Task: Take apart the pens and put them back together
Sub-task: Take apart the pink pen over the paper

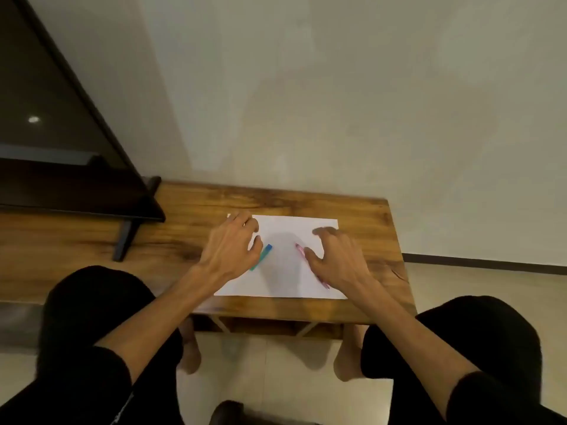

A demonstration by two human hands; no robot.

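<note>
- Left hand (231,246) hovers with loosely spread fingers over a blue-green pen (261,257) on white paper (285,271).
- Right hand (336,259), fingers relaxed, covers a pink pen (300,249); contact is unclear.
- Paper sits near the wooden table (380,240) front edge; no writing legible.

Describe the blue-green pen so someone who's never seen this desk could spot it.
On the wooden table lies a white sheet of paper. The blue-green pen lies slantwise on its left half, partly under the left hand. The only other pen is pink.
</note>
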